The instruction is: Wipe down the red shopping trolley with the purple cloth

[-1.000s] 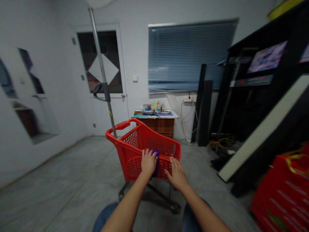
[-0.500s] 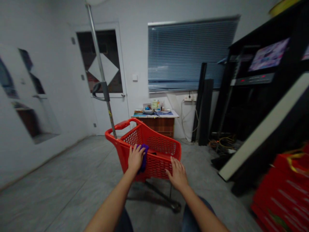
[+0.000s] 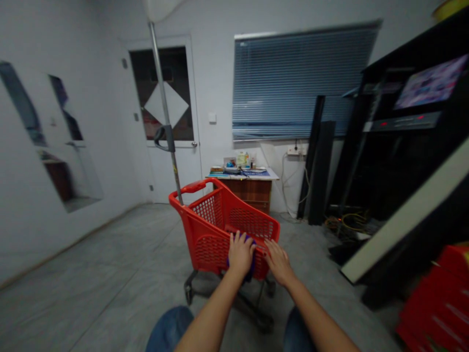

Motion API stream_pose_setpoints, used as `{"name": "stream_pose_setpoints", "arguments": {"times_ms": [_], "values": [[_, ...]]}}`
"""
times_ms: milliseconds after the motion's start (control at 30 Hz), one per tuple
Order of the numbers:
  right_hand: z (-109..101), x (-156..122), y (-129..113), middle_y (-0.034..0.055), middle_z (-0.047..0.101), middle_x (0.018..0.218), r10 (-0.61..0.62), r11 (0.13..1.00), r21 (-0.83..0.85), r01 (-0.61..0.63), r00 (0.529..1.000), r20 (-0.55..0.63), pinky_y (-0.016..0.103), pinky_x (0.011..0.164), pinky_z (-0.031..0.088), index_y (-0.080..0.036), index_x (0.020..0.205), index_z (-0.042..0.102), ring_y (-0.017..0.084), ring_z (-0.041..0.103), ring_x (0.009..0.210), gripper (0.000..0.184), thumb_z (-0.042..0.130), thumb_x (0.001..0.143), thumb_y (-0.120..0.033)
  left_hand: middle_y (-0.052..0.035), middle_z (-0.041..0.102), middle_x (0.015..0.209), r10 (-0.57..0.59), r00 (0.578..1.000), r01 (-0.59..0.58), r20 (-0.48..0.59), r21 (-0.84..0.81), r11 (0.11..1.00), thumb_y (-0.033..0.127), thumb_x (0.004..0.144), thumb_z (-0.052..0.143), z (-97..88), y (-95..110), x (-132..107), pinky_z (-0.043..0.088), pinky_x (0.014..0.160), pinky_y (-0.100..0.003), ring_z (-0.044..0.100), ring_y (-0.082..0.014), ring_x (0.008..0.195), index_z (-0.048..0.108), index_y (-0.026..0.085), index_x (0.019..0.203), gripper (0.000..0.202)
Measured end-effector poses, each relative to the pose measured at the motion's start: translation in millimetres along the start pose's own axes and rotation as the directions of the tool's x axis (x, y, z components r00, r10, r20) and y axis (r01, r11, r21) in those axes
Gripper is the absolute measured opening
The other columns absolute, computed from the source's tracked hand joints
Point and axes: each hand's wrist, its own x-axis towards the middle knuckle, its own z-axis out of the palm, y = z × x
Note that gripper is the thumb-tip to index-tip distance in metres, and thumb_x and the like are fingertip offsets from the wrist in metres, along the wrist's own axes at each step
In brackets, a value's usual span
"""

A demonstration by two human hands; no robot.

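Observation:
A small red plastic shopping cart [image 3: 210,249] with perforated sides stands in front of me, its handle end to the left. My left hand [image 3: 241,254] is closed around a purple cloth [image 3: 252,242], pressing it over the near top rim of the basket. Part of the cloth hangs down the outer side, mostly hidden behind the hand. My right hand [image 3: 279,263] grips the rim at the basket's right corner, fingers over the edge and thumb on the near side. A metal pole [image 3: 161,83] with a grey grip rises at the handle end.
Behind the cart stands a wooden cabinet [image 3: 238,190] with small items on top. A white door [image 3: 174,166] is at the back left. Dark panels [image 3: 322,171], a leaning pale board [image 3: 403,225] and red boxes [image 3: 436,298] are on the right. My knees flank the cart's near side.
My left hand has slid right along the rim with the purple cloth, closer to my right hand. The right hand stays at the corner. The view has shifted slightly left.

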Motion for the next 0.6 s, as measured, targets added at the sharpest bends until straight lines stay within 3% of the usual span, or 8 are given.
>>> {"name": "stream_pose_setpoints", "arguments": {"times_ms": [133,300,467,600], "values": [[-3,-6,-4,0.0099,0.052,0.143,-0.013,1.000,-0.015,0.013,1.000,-0.023,0.043,0.113,0.029,-0.020,0.140,0.049,0.022,0.037,0.139,0.049,0.031,0.098,-0.038,-0.0052,0.057,0.140,0.061,0.998,-0.061,0.020,-0.015,0.998,0.037,0.096,0.049,3.4,5,-3,0.022,0.118,-0.057,0.039,-0.0294,0.139,0.064,0.029,0.117,0.027],[-5,-18,-21,0.0132,0.054,0.141,-0.013,1.000,-0.023,0.012,0.999,-0.039,0.042,0.113,0.029,-0.015,0.135,0.053,0.025,0.040,0.137,0.048,0.038,0.097,-0.039,-0.0031,0.055,0.143,0.039,0.998,-0.040,0.055,0.012,0.999,0.037,0.095,0.051,-12.4,-30,-3,0.018,0.119,-0.059,0.036,-0.0291,0.142,0.062,0.033,0.121,0.028],[-4,-19,-31,0.0091,0.049,0.146,-0.097,0.995,-0.018,0.097,0.995,0.021,0.042,0.115,0.027,-0.020,0.144,0.045,0.023,0.037,0.140,0.052,0.034,0.098,-0.040,0.0001,0.059,0.139,0.045,0.993,-0.042,0.108,-0.027,0.999,0.040,0.099,0.043,-26.7,-62,-3,0.016,0.118,-0.061,0.036,-0.0272,0.142,0.062,0.035,0.123,0.031],[-6,2,-26,0.0067,0.041,0.153,-0.013,0.999,-0.047,0.017,0.997,0.070,0.041,0.117,0.024,-0.018,0.147,0.041,0.020,0.029,0.144,0.052,0.027,0.099,-0.035,-0.0016,0.060,0.137,0.027,0.993,-0.026,0.111,-0.012,1.000,0.035,0.099,0.041,-27.0,-56,-13,0.017,0.118,-0.060,0.039,-0.0283,0.140,0.065,0.031,0.117,0.030]]}}
